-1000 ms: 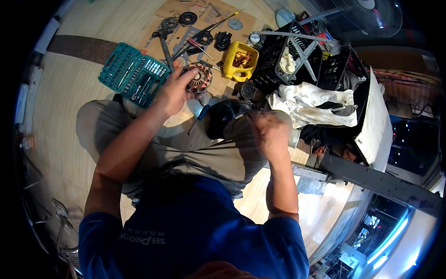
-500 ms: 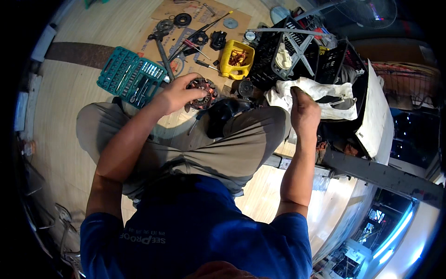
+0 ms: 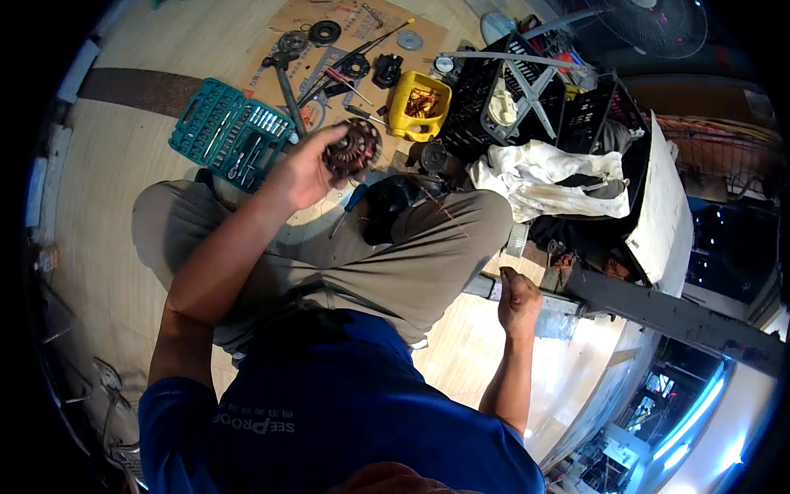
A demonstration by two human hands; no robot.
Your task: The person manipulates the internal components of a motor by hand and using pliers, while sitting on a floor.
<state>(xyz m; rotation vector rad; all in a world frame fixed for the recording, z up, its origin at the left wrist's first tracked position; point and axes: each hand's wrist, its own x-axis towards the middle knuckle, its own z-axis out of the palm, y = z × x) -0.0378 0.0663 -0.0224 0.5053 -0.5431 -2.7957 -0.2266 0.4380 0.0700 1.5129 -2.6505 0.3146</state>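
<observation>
My left hand [image 3: 303, 174] grips a round motor stator [image 3: 355, 150] with dark teeth and copper windings, held tilted above my crossed legs. A thin copper wire [image 3: 446, 212] trails from the stator across my knee toward my right hand [image 3: 518, 303]. That hand is closed in a pinch, low at the right beside my knee; the wire's end at the fingers is too fine to make out. Below the stator lies a blue-handled screwdriver [image 3: 355, 198]. Just past it stands a dark cylindrical motor part [image 3: 433, 156].
A green socket set [image 3: 226, 136] lies unfolded at the left. Ahead, cardboard [image 3: 271, 33] carries a hammer [image 3: 288, 95], screwdrivers and dark round parts. A cut yellow jug [image 3: 403, 119] contains copper scraps. Black crates [image 3: 469, 103], a white cloth [image 3: 527, 169] and a fan [image 3: 658, 25] are at the right.
My right hand has moved down and toward me, from above the white cloth to beside my knee. The stator has been turned and raised slightly in my left hand.
</observation>
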